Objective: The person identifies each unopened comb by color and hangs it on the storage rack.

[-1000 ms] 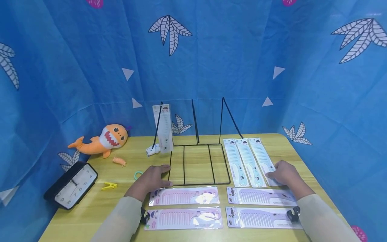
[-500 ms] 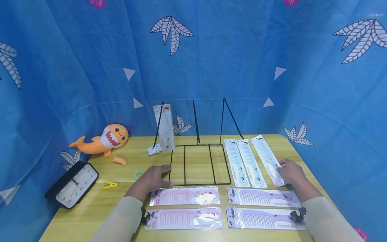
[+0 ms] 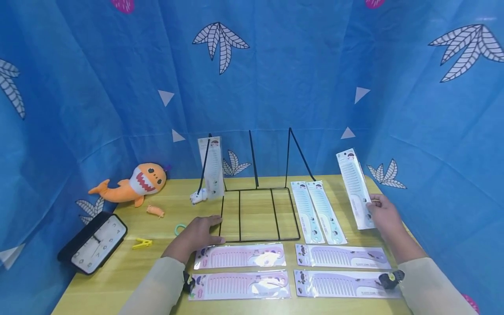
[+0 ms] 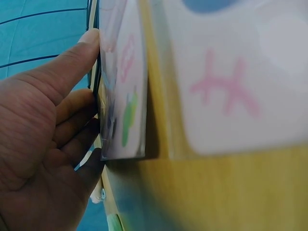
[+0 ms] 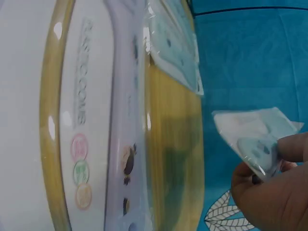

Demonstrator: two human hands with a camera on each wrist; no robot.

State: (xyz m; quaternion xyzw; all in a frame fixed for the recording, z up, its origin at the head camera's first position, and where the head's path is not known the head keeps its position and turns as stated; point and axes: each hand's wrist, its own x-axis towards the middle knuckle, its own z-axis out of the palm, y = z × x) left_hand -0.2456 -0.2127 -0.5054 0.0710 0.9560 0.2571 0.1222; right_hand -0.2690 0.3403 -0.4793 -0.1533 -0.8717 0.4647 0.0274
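A packaged blue comb was pinched at its lower end by the right hand, fingers and thumb curled on the pack, and was held lifted off the table, tilted, well right of the wire rack. In the right wrist view the pack corner was seen gripped between thumb and fingers.

The left hand was laid flat on the table, fingers straight and relaxed, nothing gripped, with fingertips touching the front left corner of the rack base. In the left wrist view the thumb was pressed against a pack edge.

Two more blue combs were left lying side by side just right of the rack. Four pink and purple combs were laid in two rows in front of the rack. One comb pack was stood upright against the rack's left divider. A shark plush, a clock, a yellow clip and a green ring were placed left of the rack.
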